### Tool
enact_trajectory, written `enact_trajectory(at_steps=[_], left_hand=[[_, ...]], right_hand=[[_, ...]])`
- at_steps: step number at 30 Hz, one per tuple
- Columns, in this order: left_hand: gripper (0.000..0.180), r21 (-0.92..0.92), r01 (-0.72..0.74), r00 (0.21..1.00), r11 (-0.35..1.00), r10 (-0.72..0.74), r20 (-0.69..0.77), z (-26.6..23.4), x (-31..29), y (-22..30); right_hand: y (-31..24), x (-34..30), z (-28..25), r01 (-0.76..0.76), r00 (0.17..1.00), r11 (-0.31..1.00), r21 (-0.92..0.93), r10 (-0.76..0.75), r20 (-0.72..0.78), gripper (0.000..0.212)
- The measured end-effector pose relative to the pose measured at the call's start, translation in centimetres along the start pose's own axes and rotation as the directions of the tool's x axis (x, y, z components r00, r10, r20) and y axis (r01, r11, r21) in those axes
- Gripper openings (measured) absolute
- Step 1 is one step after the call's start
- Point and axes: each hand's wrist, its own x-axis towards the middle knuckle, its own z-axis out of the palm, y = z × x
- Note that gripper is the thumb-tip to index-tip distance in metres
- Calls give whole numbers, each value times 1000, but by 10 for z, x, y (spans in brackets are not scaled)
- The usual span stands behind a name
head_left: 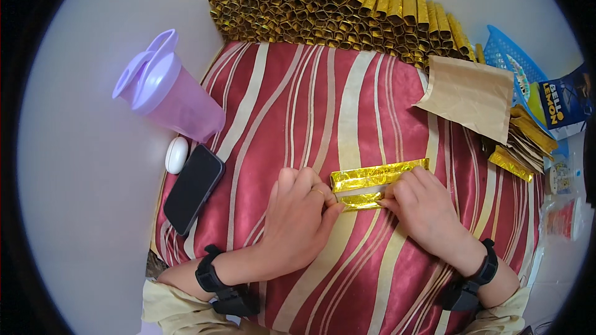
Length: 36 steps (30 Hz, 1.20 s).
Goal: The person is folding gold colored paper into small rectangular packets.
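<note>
A shiny gold foil piece (360,178), creased lengthwise with a pale strip along its middle, lies on the striped red cloth (273,124). My left hand (292,226) pinches its left end near the lower edge, and a ring shows on one finger. At the same lower edge, farther right, my right hand (428,214) has thumb and fingers closed on the foil. Part of the foil's right side is hidden under that hand.
Many gold foil tubes (335,15) are stacked along the back. At left are a purple shaker bottle (180,99), a white oval case (177,155) and a black phone (194,188). Brown paper (469,96), folded gold sheets (518,149) and a blue basket (506,46) occupy the right.
</note>
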Motion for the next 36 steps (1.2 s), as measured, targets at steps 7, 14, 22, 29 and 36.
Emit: enact_trajectory(at_steps=[7, 14, 22, 29, 36], left_hand=[[14, 22, 2, 1000, 1000, -2, -8, -1, -2, -1], [12, 46, -8, 1000, 999, 8, -8, 1, -1, -1], [14, 37, 12, 1000, 999, -12, 0, 0, 1, -1], [15, 43, 8, 1000, 999, -8, 3, 1, 3, -2], [15, 27, 3, 1000, 1000, -4, 13, 0, 2, -2]], right_hand=[[2, 3, 0, -14, 1000, 990, 137, 15, -2, 27], [1, 3, -3, -22, 1000, 994, 105, 22, -2, 24], [1, 3, -3, -19, 1000, 998, 67, 18, 20, 23], [1, 4, -2, -15, 1000, 998, 55, 14, 8, 23], [3, 3, -2, -6, 999, 1000, 11, 7, -50, 25]])
